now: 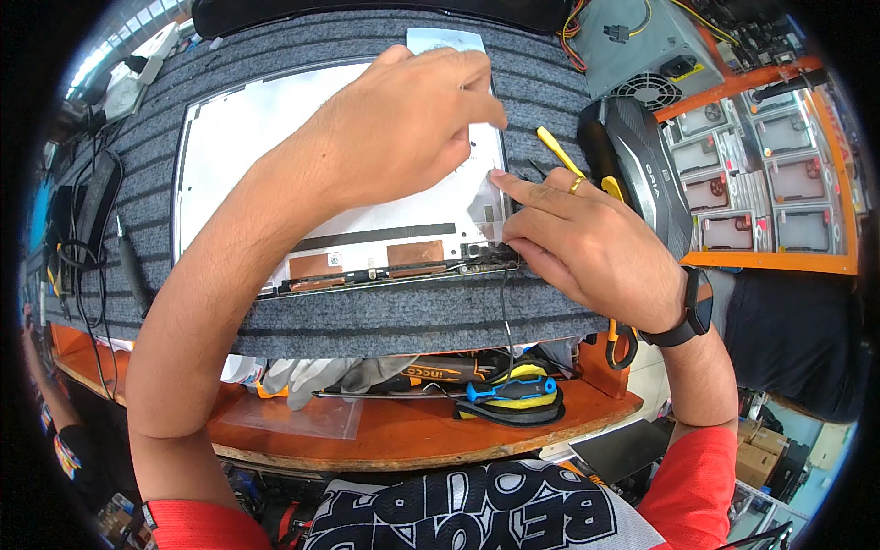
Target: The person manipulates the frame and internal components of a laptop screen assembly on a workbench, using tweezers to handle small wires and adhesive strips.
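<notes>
The white-faced panel lies flat on the grey ribbed tabletop, its left side bare and its right part beneath the hands. The left forearm crosses above it from the near left, and the left hand is over the far right part, fingers bent and close together; whether they pinch anything, I cannot tell. The right hand has its fingers partly spread, the index fingertip at the panel's right edge and the lower fingers by the near right corner; I cannot tell whether they pinch anything there. Light, even fingertip contact would probably serve best, with the left forearm kept off the white face and no tug on the thin cable at that corner. As for room, a slim dark tool lies to the left of the panel, with bare tabletop between. Along the near side only a narrow strip separates the panel from the tabletop's edge, so sliding it nearer looks risky. To the right, a yellow-handled tool and a black case crowd the right hand, leaving the left side as the roomier way out.
</notes>
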A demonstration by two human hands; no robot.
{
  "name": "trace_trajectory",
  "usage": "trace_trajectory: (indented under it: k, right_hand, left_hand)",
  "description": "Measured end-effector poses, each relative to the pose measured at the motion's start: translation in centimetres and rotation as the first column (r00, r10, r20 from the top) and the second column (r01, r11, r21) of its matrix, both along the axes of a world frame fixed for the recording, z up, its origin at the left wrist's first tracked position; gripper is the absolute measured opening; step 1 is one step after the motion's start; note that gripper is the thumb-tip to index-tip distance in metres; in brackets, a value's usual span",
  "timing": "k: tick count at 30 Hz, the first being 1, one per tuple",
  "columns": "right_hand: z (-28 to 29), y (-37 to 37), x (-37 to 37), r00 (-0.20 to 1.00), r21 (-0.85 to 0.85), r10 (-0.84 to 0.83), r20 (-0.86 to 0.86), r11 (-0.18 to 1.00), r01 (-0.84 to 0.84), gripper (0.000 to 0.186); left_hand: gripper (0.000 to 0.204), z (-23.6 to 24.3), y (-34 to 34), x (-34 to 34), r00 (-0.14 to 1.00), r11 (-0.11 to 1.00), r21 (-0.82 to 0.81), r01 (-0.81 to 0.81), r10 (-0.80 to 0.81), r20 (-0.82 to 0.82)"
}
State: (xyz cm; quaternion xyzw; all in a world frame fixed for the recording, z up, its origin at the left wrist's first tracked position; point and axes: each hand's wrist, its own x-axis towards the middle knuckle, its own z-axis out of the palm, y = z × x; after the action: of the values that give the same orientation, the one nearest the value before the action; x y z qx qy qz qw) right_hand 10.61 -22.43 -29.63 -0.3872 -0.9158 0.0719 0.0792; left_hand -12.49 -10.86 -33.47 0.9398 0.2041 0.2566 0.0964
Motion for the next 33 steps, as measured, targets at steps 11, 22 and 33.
trace_trajectory:
  k: [11, 22, 33]
  right_hand:
    - [-0.2, 0.1, 0.0, 1.000, 0.032, 0.018, -0.005, 0.999, -0.018, 0.013]
    - [-0.2, 0.1, 0.2, 1.000, 0.030, 0.028, -0.007, 0.999, -0.027, 0.012]
    - [-0.2, 0.0, 0.3, 0.999, 0.025, 0.034, 0.008, 0.999, -0.035, 0.014]
  left_hand:
    - [0.023, -1.0, -1.1, 0.6, 0.999, 0.997, -0.068, -0.043, 0.044, 0.012]
    - [0.027, -0.9, -1.4, 0.8, 0.999, 0.992, -0.123, -0.021, 0.017, -0.038]
    - [0.028, -0.5, -1.7, 0.6, 0.999, 0.964, -0.266, 0.012, -0.021, -0.032]
